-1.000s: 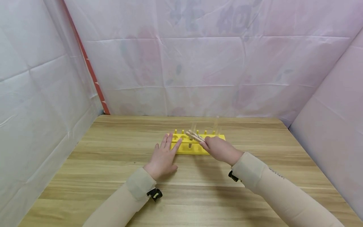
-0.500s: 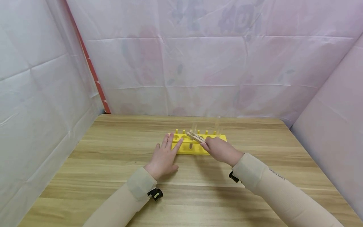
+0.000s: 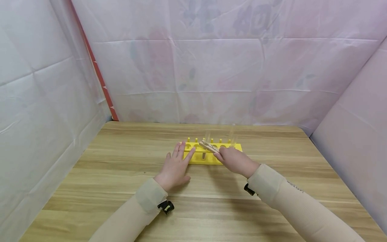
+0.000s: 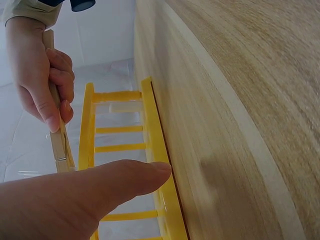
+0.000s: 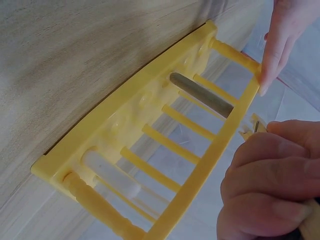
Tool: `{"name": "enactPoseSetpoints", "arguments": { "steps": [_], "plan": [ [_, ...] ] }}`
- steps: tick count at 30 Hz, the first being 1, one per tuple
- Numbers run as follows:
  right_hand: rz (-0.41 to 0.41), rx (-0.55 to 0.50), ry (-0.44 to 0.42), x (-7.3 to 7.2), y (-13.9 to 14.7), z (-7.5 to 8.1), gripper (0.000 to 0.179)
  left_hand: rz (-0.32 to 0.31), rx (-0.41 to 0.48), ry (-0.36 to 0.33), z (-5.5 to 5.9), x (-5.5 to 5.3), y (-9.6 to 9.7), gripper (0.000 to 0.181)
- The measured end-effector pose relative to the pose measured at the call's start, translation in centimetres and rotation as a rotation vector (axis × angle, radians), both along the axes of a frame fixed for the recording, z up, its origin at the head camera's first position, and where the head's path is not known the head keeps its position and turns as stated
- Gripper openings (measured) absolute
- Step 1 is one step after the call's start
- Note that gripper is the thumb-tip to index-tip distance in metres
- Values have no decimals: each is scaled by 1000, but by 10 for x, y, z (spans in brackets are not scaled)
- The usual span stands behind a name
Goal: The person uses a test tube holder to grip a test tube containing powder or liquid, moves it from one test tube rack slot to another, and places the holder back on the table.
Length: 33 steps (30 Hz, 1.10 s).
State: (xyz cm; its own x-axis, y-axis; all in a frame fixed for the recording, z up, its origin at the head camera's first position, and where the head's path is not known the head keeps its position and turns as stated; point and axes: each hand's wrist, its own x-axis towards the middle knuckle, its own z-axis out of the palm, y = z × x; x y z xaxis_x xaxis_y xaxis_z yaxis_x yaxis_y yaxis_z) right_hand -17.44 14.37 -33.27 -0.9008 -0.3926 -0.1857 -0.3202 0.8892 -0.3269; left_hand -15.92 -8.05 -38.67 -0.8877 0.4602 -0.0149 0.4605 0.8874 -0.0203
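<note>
My left hand (image 3: 173, 167) rests with straight, spread fingers on the left end of a yellow test tube rack (image 3: 237, 146). In the left wrist view its thumb (image 4: 125, 180) lies across the rack's front side. My right hand (image 3: 237, 160) grips a wooden test tube clamp (image 3: 209, 147), whose tip is at a clear test tube (image 3: 207, 135) just above the rack's top. Grey-brown matter fills the lower part of this test tube (image 5: 202, 95), which stands in the rack. Whether the clamp's jaws still pinch the glass I cannot tell.
A second test tube (image 5: 110, 172) with white contents stands near the rack's right end. Several pegs (image 3: 220, 141) line the rack's back. The wooden table (image 3: 121, 161) meets whitish sheets (image 3: 211, 67) behind and at both sides.
The head view shifts very slightly. Both hands, the clamp and the rack keep practically the same places.
</note>
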Motion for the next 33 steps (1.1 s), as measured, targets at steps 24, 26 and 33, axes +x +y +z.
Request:
{"name": "enactPoseSetpoints", "arguments": {
  "steps": [24, 26, 33],
  "plan": [
    [31, 13, 34, 2, 3, -2, 30, -3, -13, 9, 1, 2, 1, 103],
    [34, 12, 40, 2, 3, -2, 29, -2, -17, 11, 1, 1, 1, 103],
    [53, 4, 55, 2, 4, -2, 29, -6, -9, 21, -1, 0, 1, 103]
  ]
}}
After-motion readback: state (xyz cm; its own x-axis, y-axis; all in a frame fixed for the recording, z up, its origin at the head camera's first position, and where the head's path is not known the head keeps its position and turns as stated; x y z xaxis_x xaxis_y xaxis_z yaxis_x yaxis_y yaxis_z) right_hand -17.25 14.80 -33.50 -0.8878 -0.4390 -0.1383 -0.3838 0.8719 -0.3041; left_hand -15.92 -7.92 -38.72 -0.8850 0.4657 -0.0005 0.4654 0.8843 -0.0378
